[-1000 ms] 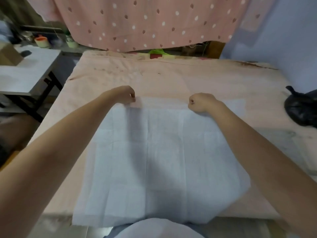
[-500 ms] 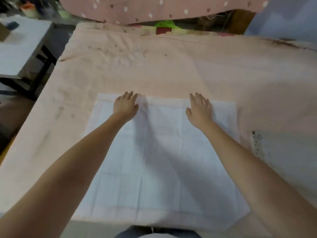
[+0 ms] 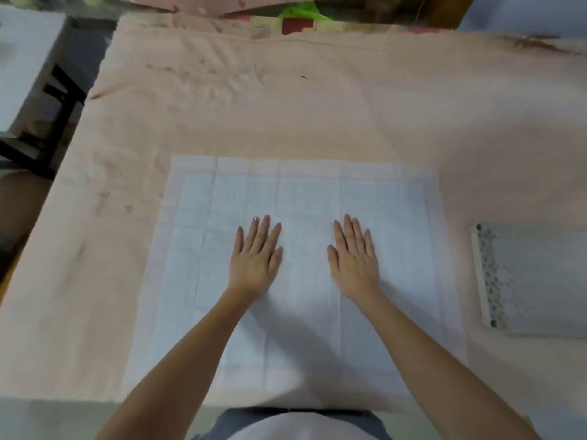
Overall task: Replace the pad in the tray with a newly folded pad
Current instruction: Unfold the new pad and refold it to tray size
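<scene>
Both hands have slid from the pad's far edge to its centre: left hand (image 3: 255,260) and right hand (image 3: 354,258) rest flat, fingers straight, apart, on the unfolded pad (image 3: 298,328); tray (image 3: 486,281) at right.

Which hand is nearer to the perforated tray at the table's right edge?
Right. The right hand lies flat on the pad, on the side toward the tray. The left hand lies flat farther away, on the pad's other half.

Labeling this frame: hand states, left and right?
Left hand: open, flat on the pad.
Right hand: open, flat on the pad.
</scene>
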The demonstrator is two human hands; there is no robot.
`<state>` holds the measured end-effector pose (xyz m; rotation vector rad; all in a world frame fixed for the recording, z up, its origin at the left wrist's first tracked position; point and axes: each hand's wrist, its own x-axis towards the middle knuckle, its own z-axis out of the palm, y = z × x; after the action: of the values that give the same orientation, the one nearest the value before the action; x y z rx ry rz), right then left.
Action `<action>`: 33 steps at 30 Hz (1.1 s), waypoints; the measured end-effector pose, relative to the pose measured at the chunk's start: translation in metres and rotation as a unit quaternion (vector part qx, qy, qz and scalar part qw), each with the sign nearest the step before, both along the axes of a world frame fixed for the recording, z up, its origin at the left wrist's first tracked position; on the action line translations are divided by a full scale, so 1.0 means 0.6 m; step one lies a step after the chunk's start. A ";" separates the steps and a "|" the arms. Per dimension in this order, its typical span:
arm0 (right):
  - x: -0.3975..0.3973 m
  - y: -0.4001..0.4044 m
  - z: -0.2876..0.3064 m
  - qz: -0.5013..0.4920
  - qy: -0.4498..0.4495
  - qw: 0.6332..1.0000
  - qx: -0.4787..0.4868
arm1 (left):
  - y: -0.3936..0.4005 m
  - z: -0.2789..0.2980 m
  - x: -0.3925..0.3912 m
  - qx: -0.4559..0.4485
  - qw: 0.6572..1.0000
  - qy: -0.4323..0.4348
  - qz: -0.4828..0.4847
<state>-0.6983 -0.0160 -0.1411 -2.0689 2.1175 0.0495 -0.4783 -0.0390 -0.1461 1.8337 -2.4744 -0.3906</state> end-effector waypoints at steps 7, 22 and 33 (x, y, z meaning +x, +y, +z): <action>0.001 -0.015 0.001 0.004 0.041 0.998 0.053 | -0.014 -0.005 0.001 0.015 1.000 -0.006 0.006; 0.027 0.302 0.024 0.026 -0.024 0.999 0.016 | 0.260 -0.007 0.093 -0.053 0.987 0.019 -0.148; 0.010 0.366 0.012 0.045 -0.011 0.995 0.084 | 0.303 0.016 0.125 0.036 0.986 -0.014 -0.163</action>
<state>-0.6925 0.2037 -0.1337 -2.0549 1.9334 0.2080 -0.4036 0.1426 -0.1362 1.4600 -2.8191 -0.4735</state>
